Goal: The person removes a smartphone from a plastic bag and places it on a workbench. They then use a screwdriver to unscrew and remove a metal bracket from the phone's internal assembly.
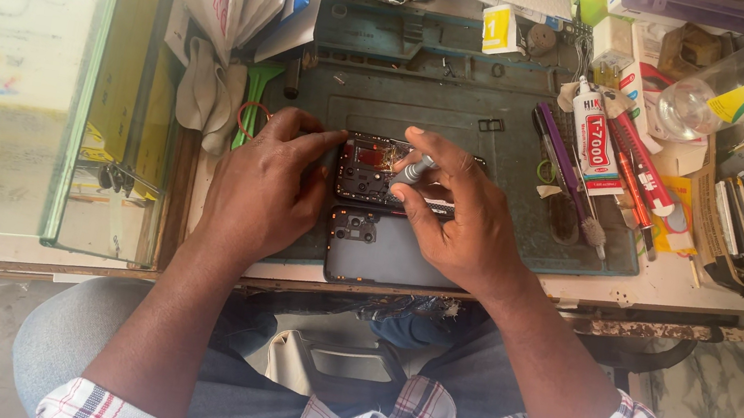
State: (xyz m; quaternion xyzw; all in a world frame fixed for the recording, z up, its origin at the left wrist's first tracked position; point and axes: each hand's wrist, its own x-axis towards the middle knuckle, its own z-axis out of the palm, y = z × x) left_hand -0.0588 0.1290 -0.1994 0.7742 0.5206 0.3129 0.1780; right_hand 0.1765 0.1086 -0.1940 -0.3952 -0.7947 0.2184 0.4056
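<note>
Your right hand [456,214] pinches a small silver tool [413,172] over the opened phone [376,170]. Your left hand [266,184] lies spread, fingertips steadying the phone's left edge on the green mat [466,115]. A back cover [375,249] lies just below. White and red glue tubes [594,140] lie to the right on the bench [679,278].

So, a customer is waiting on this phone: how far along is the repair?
Done: the back cover is off and lies on the mat, just in front of the opened phone, whose insides are exposed. In hand: the left hand steadies the phone while the right hand works a small screwdriver inside it. Left: the cover is not yet back on.
</note>
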